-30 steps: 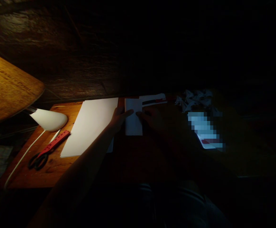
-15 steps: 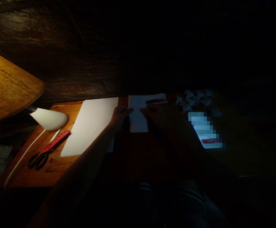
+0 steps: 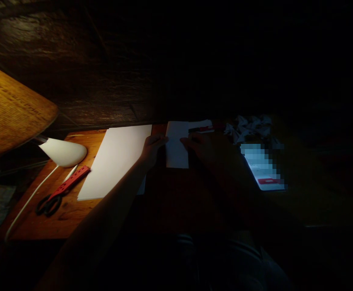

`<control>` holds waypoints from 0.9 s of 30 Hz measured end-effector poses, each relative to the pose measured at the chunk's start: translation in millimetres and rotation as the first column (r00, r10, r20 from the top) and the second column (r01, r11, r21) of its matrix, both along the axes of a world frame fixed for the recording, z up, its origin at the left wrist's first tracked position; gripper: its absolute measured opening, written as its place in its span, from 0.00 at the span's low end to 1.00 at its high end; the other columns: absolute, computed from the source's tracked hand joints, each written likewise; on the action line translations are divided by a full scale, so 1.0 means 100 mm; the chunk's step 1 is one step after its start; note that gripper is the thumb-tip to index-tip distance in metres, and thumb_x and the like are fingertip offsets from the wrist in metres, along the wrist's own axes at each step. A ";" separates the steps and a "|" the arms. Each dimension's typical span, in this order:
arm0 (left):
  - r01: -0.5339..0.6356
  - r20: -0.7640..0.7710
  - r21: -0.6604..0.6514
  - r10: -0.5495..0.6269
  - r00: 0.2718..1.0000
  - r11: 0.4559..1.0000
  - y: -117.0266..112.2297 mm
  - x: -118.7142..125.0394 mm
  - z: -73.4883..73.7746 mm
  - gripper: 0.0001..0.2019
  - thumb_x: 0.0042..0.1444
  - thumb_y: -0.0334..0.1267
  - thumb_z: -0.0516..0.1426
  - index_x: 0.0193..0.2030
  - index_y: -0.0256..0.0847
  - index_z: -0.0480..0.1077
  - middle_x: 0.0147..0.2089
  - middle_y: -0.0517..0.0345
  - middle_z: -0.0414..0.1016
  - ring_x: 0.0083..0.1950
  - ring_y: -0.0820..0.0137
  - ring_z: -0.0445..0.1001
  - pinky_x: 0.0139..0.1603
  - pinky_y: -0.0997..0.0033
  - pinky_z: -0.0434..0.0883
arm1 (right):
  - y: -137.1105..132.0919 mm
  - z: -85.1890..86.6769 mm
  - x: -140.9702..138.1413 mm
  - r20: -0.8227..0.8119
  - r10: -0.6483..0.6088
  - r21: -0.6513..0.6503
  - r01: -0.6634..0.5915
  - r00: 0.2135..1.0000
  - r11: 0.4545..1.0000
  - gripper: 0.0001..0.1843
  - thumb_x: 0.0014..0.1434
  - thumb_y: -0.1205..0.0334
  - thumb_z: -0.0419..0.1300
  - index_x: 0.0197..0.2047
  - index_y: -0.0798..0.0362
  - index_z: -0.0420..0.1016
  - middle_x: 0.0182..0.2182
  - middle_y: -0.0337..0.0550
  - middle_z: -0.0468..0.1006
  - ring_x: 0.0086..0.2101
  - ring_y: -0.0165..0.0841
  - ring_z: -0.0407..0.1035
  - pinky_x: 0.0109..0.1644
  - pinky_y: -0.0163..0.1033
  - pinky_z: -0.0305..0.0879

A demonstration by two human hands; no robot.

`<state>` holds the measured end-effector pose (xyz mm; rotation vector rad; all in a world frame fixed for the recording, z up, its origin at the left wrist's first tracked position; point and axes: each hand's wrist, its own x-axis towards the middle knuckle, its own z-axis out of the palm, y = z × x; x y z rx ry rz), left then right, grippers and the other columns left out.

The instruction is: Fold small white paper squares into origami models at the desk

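A small folded white paper (image 3: 176,151) lies on the wooden table (image 3: 67,214) in dim light. My left hand (image 3: 152,149) pinches its left edge with curled fingers. My right hand (image 3: 202,146) presses on its right side, fingers closed on the sheet; the dark hides most of that hand. Behind the fold, a further part of white paper (image 3: 199,123) carries a red and black pen (image 3: 199,129).
A stack of white sheets (image 3: 115,161) lies left of my hands. Red-handled scissors (image 3: 61,190), a white lamp head (image 3: 62,152) with its cord and a woven shade (image 3: 9,113) are at left. Crumpled paper (image 3: 249,124) and a lit phone screen (image 3: 263,165) lie at right.
The folded paper shifted slightly to the right and farther from me, and looks a little shorter. Both hands followed it and stayed on its edges.
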<state>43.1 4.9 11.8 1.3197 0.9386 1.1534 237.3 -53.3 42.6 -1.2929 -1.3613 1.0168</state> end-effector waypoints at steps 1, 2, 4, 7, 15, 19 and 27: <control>-0.005 -0.009 0.005 0.005 1.000 1.000 0.00 0.00 -0.01 0.19 0.44 0.47 0.69 0.21 0.42 0.63 0.24 0.64 0.61 0.29 0.72 0.60 0.32 0.71 0.58 | 0.00 0.00 0.01 0.012 0.004 0.012 -0.004 1.000 1.000 0.23 0.63 0.52 0.67 0.21 0.48 0.64 0.23 0.37 0.66 0.31 0.33 0.63 0.38 0.40 0.63; -0.011 -0.020 0.011 0.012 1.000 1.000 0.00 0.00 -0.01 0.20 0.44 0.48 0.69 0.22 0.42 0.63 0.24 0.64 0.60 0.29 0.73 0.59 0.32 0.71 0.57 | -0.01 0.00 0.02 0.025 0.003 0.023 -0.003 1.000 1.000 0.22 0.63 0.53 0.67 0.22 0.48 0.65 0.23 0.38 0.67 0.31 0.34 0.63 0.38 0.40 0.63; -0.022 -0.039 0.028 0.023 0.999 0.999 0.01 -0.01 -0.02 0.21 0.46 0.50 0.69 0.22 0.42 0.63 0.24 0.65 0.58 0.28 0.73 0.58 0.31 0.71 0.55 | 0.00 -0.02 0.03 0.032 -0.015 0.034 0.014 0.999 0.999 0.21 0.62 0.51 0.67 0.23 0.48 0.65 0.24 0.38 0.67 0.32 0.34 0.63 0.38 0.40 0.64; -0.017 -0.076 0.064 0.022 0.997 0.998 0.01 -0.01 -0.03 0.23 0.48 0.53 0.70 0.22 0.42 0.64 0.23 0.66 0.56 0.27 0.74 0.55 0.29 0.71 0.52 | 0.02 -0.05 0.03 -0.003 -0.075 0.030 0.075 0.997 0.997 0.24 0.61 0.47 0.67 0.22 0.47 0.62 0.23 0.38 0.67 0.31 0.34 0.63 0.37 0.40 0.63; 0.027 -0.151 0.076 -0.016 0.988 0.997 0.02 -0.01 -0.04 0.21 0.46 0.51 0.70 0.21 0.41 0.65 0.22 0.65 0.59 0.27 0.75 0.57 0.29 0.71 0.52 | -0.06 0.02 0.03 -0.006 -0.107 0.065 0.107 0.994 0.992 0.22 0.65 0.56 0.65 0.22 0.48 0.64 0.23 0.39 0.68 0.31 0.35 0.65 0.38 0.40 0.64; 0.029 -0.121 0.028 -0.025 0.992 0.999 0.04 -0.01 -0.07 0.21 0.44 0.50 0.70 0.21 0.41 0.66 0.23 0.65 0.61 0.27 0.74 0.59 0.30 0.72 0.55 | -0.07 0.03 0.03 -0.019 -0.104 0.048 0.105 0.994 0.993 0.20 0.64 0.58 0.65 0.22 0.48 0.65 0.23 0.39 0.69 0.31 0.34 0.65 0.37 0.40 0.64; 0.022 -0.094 0.025 -0.019 0.995 0.999 0.02 0.00 -0.03 0.21 0.44 0.49 0.70 0.20 0.41 0.64 0.22 0.65 0.61 0.26 0.75 0.59 0.28 0.73 0.56 | 0.08 -0.17 -0.01 -0.123 -0.129 0.029 0.133 0.984 0.991 0.22 0.64 0.61 0.66 0.21 0.48 0.64 0.23 0.36 0.67 0.29 0.32 0.64 0.38 0.41 0.62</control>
